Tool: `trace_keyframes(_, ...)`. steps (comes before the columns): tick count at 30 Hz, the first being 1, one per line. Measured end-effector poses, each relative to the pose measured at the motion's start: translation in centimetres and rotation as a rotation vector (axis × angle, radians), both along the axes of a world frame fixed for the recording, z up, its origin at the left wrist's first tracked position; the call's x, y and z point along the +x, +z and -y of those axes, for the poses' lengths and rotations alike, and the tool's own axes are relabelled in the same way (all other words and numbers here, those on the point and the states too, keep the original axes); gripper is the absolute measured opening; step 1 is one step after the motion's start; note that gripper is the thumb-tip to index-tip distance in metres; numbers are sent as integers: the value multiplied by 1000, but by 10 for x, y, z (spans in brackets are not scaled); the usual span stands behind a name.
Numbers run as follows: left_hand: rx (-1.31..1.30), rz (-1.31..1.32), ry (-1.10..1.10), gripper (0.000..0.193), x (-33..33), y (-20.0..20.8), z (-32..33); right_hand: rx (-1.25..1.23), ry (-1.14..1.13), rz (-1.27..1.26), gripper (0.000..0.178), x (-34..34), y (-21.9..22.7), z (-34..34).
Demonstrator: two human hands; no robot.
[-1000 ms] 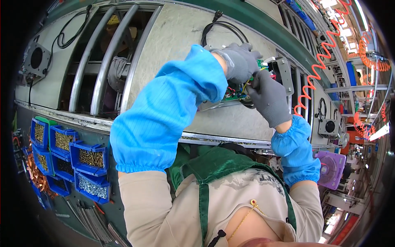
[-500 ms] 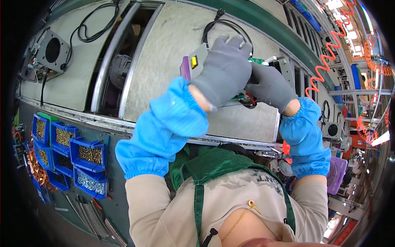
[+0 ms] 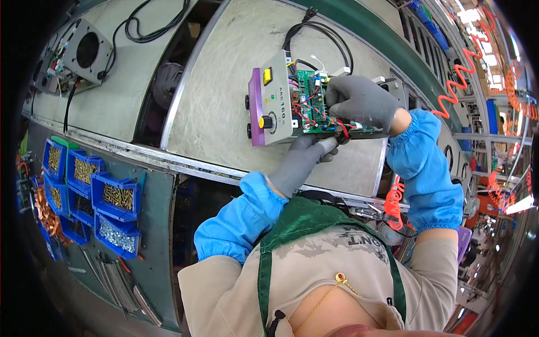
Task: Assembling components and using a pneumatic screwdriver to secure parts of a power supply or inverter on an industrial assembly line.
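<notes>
A small electronic unit lies on the metal bench: a grey front panel with a purple edge, a yellow button and a yellow knob, joined to a green circuit board with red and white wires. My right hand, in a grey glove, grips the board's right end from above. My left hand, also gloved, reaches up from below, its fingers closed on the unit's lower edge under the board. Both forearms wear blue sleeve covers.
Blue bins of screws and small metal parts hang at the left. A grey fan housing with black cables sits at top left. Red coiled hoses hang at the right. The grey metal bench plate lies under the unit.
My left arm dropped from above the unit to below it, uncovering the panel and board. My right hand shifted onto the board's right end.
</notes>
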State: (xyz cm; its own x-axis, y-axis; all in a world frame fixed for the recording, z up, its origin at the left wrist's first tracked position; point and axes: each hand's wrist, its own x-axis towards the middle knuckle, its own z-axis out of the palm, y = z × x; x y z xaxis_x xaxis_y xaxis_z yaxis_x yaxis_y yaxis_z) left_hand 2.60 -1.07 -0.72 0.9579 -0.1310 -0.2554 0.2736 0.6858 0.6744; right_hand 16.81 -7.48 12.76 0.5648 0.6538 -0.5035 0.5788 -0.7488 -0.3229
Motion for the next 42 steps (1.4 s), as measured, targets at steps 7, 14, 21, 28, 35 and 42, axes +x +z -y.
trace_keyframes(7, 99, -31, 179, 34, 7, -2, -3, 292, -305, 32, 12, -27, -9, 22)
trace_keyframes(14, 306, -78, -11, 29, 10, 9, -11, 291, -332, 130, 14, -41, -11, 29)
trace_keyframes(21, 939, 748, -225, 24, -23, 85, -93, 277, -55, 336, 20, -46, -2, 35)
trace_keyframes(28, 1742, 905, 119, 27, 72, 99, -86, 367, -42, 398, 20, -53, -10, 37)
trace_keyframes(35, 2194, 990, -227, 21, 112, 104, -57, 356, -70, 375, 21, -53, -11, 39)
trace_keyframes(42, 2191, 1278, -330, 21, 132, 101, -53, 380, -59, 395, 20, -48, -15, 43)
